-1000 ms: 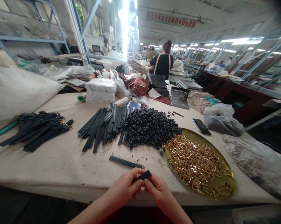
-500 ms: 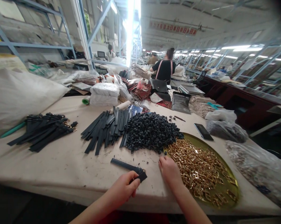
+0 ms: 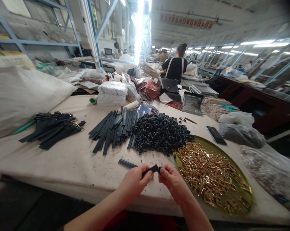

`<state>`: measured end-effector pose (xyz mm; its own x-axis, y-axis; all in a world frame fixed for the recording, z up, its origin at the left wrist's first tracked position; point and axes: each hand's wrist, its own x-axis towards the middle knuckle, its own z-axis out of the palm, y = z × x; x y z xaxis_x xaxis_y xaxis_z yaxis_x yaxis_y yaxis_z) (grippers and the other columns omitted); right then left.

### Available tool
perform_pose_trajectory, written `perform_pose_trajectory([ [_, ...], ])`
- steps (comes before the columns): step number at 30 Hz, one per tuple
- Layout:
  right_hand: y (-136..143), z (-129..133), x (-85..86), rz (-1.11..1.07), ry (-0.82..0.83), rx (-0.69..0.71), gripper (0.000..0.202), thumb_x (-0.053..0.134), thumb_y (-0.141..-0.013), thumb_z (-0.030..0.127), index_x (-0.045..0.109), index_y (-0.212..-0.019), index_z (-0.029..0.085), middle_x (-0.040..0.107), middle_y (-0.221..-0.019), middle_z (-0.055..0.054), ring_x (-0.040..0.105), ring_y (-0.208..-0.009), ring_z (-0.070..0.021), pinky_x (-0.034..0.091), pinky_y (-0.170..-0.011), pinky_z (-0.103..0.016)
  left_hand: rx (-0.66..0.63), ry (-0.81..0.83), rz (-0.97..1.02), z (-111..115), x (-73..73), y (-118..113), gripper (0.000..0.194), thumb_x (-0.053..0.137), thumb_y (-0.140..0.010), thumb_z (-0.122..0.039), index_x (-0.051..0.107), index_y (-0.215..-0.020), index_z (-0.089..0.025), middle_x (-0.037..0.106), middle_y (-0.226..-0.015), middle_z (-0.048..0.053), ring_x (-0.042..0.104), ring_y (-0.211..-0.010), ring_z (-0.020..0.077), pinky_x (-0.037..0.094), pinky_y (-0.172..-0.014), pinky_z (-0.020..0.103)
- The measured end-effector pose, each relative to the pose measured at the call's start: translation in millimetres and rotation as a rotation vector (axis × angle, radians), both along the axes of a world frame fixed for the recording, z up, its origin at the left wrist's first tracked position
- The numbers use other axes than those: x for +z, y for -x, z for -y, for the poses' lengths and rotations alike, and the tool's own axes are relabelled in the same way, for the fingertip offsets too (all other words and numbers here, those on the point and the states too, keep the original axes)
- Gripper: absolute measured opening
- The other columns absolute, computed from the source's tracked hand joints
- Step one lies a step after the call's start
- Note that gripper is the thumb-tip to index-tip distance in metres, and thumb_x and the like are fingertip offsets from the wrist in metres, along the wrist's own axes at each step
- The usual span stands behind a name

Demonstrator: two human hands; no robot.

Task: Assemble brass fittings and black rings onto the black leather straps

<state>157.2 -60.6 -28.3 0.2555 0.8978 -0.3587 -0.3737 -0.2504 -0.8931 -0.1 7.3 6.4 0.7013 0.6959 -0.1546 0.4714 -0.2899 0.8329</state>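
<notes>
Between the thumb and fingers of my left hand (image 3: 137, 179) is a black strap (image 3: 150, 171), its short end pointing right. The strap's longer part (image 3: 127, 163) extends to the left behind the hand, and a bit of gold metal shows beneath the end. My right hand (image 3: 172, 181) pinches a small black loop (image 3: 159, 170) right at the strap's tip; whether the two touch I cannot tell. Just beyond the hands lies a heap of black loops (image 3: 161, 133). A round gold tray (image 3: 247, 195) of gold buckles (image 3: 207, 173) is beside my right hand.
Loose black straps (image 3: 113, 128) lie left of the loops, and straps with gold fittings (image 3: 55, 128) farther left. A phone (image 3: 216, 135) and plastic bags (image 3: 267, 173) are on the right. Wrapped bundles (image 3: 112, 93) stand at the back. A person in black (image 3: 175, 69) is beyond the table.
My right hand has come from the edge of the loop heap to the strap's end, now with a loop in its fingers. My left hand has shifted slightly right and up with the strap.
</notes>
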Motion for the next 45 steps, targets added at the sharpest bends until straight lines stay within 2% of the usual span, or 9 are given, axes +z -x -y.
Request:
perform_pose_trajectory([
  [2,14,3,5.1,-0.244,-0.004,-0.078,0.03,0.071,-0.061,0.038,0.052,-0.073,0.017,0.053,-0.063,0.003,0.047,-0.056,-0.0069,0.039,-0.059,-0.022,0.017,-0.057,-0.015,0,-1.7,-3,0.024,0.038,-0.084,-0.036,0.05,-0.071,-0.019,0.049,-0.058,-0.003,0.045,-0.056,0.0112,0.024,-0.051,0.022],
  [5,28,6,2.7,-0.348,-0.013,-0.165,0.03,0.072,-0.06,0.037,0.055,-0.075,0.018,0.056,-0.069,0.002,0.048,-0.059,-0.0069,0.039,-0.06,-0.022,0.027,-0.105,-0.058,3,-6.9,-4,0.023,0.038,-0.083,-0.034,0.052,-0.073,-0.019,0.051,-0.06,-0.002,0.045,-0.056,0.0116,0.024,-0.051,0.022],
  [8,32,9,-6.3,-0.171,-0.051,-0.188,0.027,0.068,-0.065,0.04,0.056,-0.075,0.018,0.053,-0.065,0.003,0.045,-0.058,-0.0074,0.038,-0.06,-0.022,-0.036,-0.101,-0.097,5,-8.8,2,0.022,0.038,-0.083,-0.031,0.054,-0.074,-0.019,0.054,-0.062,-0.001,0.046,-0.056,0.0117,0.023,-0.051,0.023],
  [12,28,13,-10.8,0.148,-0.131,-0.09,0.025,0.066,-0.067,0.04,0.055,-0.071,0.017,0.051,-0.063,0.003,0.045,-0.061,-0.0093,0.038,-0.061,-0.022,-0.139,-0.087,-0.138,0,-2.5,10,0.023,0.038,-0.081,-0.029,0.057,-0.071,-0.019,0.052,-0.059,-0.001,0.044,-0.053,0.0115,0.02,-0.048,0.023],
  [16,24,13,-5.5,0.108,-0.1,-0.031,0.029,0.068,-0.064,0.04,0.054,-0.076,0.018,0.052,-0.064,0.004,0.045,-0.055,-0.0085,0.037,-0.056,-0.023,-0.212,0.019,-0.17,-6,4.0,9,0.022,0.038,-0.078,-0.026,0.057,-0.069,-0.018,0.05,-0.054,-0.003,0.043,-0.05,0.0113,0.02,-0.046,0.023],
  [27,31,10,-11.5,-0.035,-0.034,0.008,0.027,0.065,-0.068,0.041,0.059,-0.077,0.016,0.053,-0.06,0.003,0.043,-0.054,-0.0069,0.035,-0.057,-0.021,-0.082,-0.017,-0.064,6,-6.2,2,0.025,0.038,-0.081,-0.029,0.054,-0.066,-0.017,0.049,-0.056,-0.003,0.044,-0.055,0.0109,0.024,-0.051,0.023],
  [33,33,9,-9.8,-0.176,-0.035,-0.089,0.027,0.067,-0.065,0.041,0.058,-0.073,0.016,0.054,-0.063,0.002,0.042,-0.053,-0.0069,0.036,-0.053,-0.021,-0.13,0.225,0.072,7,0.5,10,0.026,0.037,-0.077,-0.016,0.049,-0.1,-0.017,0.055,-0.07,-0.002,0.047,-0.057,0.0099,0.034,-0.054,0.02],
  [39,48,11,-9.8,-0.158,-0.043,-0.018,0.028,0.064,-0.068,0.042,0.059,-0.08,0.016,0.054,-0.061,0.002,0.044,-0.055,-0.0085,0.036,-0.055,-0.022,-0.042,0.261,0.172,9,-2.5,12,0.025,0.037,-0.077,-0.016,0.044,-0.101,-0.017,0.056,-0.071,-0.002,0.048,-0.057,0.0093,0.038,-0.056,0.021],
  [45,46,18,-5.8,-0.234,-0.061,-0.095,0.041,0.05,-0.074,0.056,0.058,-0.07,0.016,0.052,-0.059,0.001,0.044,-0.054,-0.0089,0.036,-0.054,-0.023,-0.043,0.38,0.126,5,-13.0,16,0.028,0.043,-0.077,-0.024,0.041,-0.104,-0.017,0.057,-0.067,-0.002,0.051,-0.054,0.0108,0.039,-0.051,0.022],
])
